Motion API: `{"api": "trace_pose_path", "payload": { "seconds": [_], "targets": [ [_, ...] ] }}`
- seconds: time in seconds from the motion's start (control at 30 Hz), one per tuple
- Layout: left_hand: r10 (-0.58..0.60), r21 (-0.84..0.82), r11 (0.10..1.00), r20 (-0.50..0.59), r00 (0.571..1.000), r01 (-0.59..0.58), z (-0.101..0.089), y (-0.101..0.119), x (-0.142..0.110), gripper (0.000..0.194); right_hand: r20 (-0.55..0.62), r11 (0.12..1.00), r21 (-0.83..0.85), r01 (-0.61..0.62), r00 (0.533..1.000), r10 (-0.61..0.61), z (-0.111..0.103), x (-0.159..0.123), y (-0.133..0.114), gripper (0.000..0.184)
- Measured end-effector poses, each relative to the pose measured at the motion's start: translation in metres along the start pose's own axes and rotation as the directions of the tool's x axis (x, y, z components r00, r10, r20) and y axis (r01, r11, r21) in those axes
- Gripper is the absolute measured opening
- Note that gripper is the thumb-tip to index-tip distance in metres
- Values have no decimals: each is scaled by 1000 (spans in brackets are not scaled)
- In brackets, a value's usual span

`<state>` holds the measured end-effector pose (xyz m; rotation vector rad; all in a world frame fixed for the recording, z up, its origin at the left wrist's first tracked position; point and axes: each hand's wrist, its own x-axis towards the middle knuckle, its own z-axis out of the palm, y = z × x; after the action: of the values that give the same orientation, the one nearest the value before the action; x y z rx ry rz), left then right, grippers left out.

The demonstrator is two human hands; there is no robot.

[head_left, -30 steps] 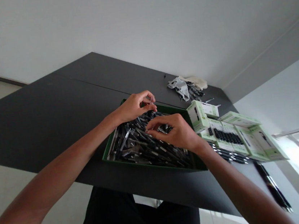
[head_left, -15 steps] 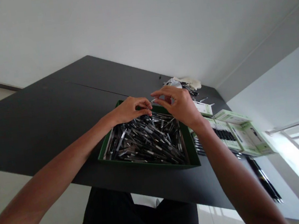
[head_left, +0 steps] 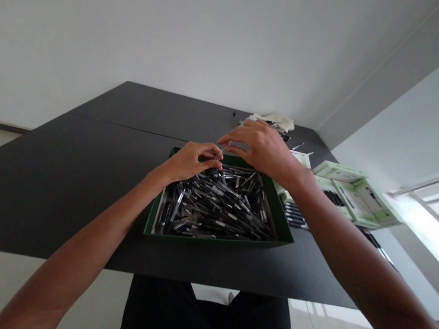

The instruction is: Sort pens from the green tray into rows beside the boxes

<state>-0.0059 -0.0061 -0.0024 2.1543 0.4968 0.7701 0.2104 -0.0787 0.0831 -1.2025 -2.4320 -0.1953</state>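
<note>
A slim, clear-looking pen (head_left: 225,147) spans the gap between my two hands above the far edge of a green box. My left hand (head_left: 197,160) is closed, its fingertips pinching the near end. At the other end, the thumb and fingers of my right hand (head_left: 261,146) close around it; its tip is partly hidden by them. Below, the green box (head_left: 284,215) holds a heap of loose pens (head_left: 217,207) with black and clear parts, lying in many directions.
Right of the box, several black pens (head_left: 295,215) lie beside open green-and-white cartons (head_left: 342,170), some with pens inside. Farther back, a pale cloth (head_left: 284,122) lies near more pens by the wall. The dark table (head_left: 64,173) extends left.
My right hand has turned slightly and its wrist has shifted right, with more of the slim pen showing between the hands. My left hand stays nearly where it was.
</note>
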Motion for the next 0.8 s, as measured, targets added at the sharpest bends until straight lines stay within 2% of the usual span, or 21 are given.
{"api": "trace_pose_path", "payload": {
  "seconds": [0.13, 0.23, 0.37, 0.47, 0.53, 0.6, 0.7, 0.8],
  "targets": [
    [1, -50, 999, -29, 1000, -2, 1, 0, 1, 35, 12, 999, 44, -20, 1000, 20, 3, 1, -2, 30],
    [-8, -60, 998, -43, 999, 6, 0, 3, 0, 38, -29, 989, 136, -59, 998, 63, 5, 0, -3, 38],
    [-21, -61, 998, -64, 998, 18, -1, 10, -2, 42, -119, 952, 223, -209, 964, 239, 15, -5, -5, 25],
    [-5, -60, 998, -109, 994, -1, -2, 12, -1, 44, -11, 899, 269, -345, 932, 361, 26, -9, -6, 16],
    [24, -16, 999, -174, 984, -27, -3, 10, 1, 45, 97, 871, 322, -370, 928, 359, 31, -11, -9, 15],
    [61, 25, 998, -236, 970, -56, -4, 8, 3, 48, 149, 846, 387, -366, 931, 334, 33, -13, -12, 19],
    [61, -14, 998, -267, 962, -67, -4, 5, 4, 52, 136, 831, 432, -351, 936, 325, 36, -13, -19, 22],
    [7, -115, 993, -242, 970, -36, -2, 5, 4, 55, 70, 857, 357, -372, 926, 372, 44, -12, -27, 24]
  ]
}}
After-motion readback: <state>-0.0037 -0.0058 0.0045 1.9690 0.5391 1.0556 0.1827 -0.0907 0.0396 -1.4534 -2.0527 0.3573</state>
